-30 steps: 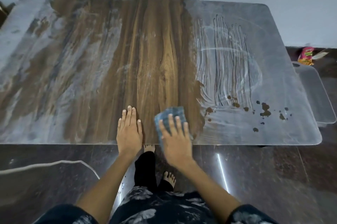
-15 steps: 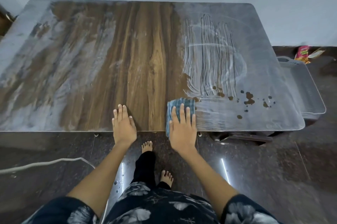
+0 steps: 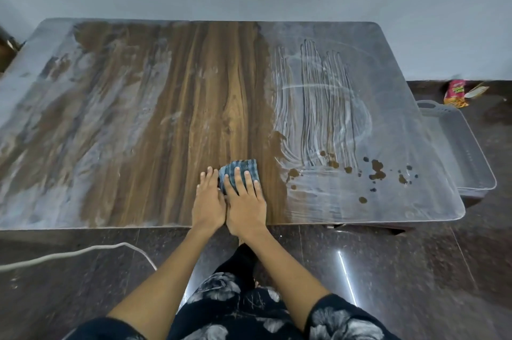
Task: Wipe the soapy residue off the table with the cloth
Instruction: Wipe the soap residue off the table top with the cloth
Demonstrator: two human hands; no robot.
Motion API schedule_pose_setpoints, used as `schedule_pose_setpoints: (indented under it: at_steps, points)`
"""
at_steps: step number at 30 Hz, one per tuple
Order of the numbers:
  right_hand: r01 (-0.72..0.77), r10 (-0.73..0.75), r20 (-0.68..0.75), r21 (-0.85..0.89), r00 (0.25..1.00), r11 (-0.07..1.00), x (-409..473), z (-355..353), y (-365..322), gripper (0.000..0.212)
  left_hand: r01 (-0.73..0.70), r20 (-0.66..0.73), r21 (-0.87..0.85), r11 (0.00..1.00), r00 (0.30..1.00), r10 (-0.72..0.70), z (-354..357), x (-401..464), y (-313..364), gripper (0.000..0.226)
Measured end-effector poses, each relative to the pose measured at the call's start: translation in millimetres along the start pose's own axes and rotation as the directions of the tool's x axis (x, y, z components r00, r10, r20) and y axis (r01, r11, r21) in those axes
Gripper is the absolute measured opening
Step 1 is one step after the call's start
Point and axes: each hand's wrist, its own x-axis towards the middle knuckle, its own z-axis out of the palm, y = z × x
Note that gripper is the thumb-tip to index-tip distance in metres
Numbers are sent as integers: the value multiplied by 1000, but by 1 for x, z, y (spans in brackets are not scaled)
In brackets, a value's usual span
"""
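Observation:
A wood-grain table [image 3: 177, 107] fills the view. White soapy residue [image 3: 324, 107] with finger streaks covers its right part, and thinner smears lie over its left part; a central strip shows bare wood. A blue checked cloth [image 3: 243, 166] lies near the front edge at the middle. My right hand [image 3: 245, 198] presses flat on the cloth with straight fingers. My left hand [image 3: 208, 201] rests flat on the table right beside it, touching the right hand and the cloth's left edge.
Dark spots [image 3: 376, 170] dot the film at the right front. A grey plastic basket [image 3: 465, 151] stands beside the table's right end, with a red snack packet [image 3: 455, 93] on the dark floor behind it. A white cable [image 3: 77, 252] crosses the floor at left.
My right hand has slid the cloth left, away from the soapy edge and onto bare wood. It now lies against my left hand, which stayed flat near the front edge.

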Motion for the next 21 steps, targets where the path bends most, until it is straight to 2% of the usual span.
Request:
schedule_pose_setpoints:
  at_steps: [3,6,9,16,21]
  points:
    - [-88,86,-76,-21,993,996,18,-8,16,64,-73,37,63,995,997,70,6,26,18,53]
    - [-178,178,-84,9,980,984,39,-16,32,54,-123,54,121,985,992,118,11,56,33,54]
    - [-198,198,-119,11,973,980,60,-23,45,53,-138,56,146,980,990,131,15,81,45,53]
    - [-263,261,-102,-13,960,965,104,-40,66,51,-181,85,204,962,982,167,19,131,61,52]
    - [-234,227,-126,-38,966,972,125,-50,80,50,-155,93,231,960,986,137,16,161,69,51]
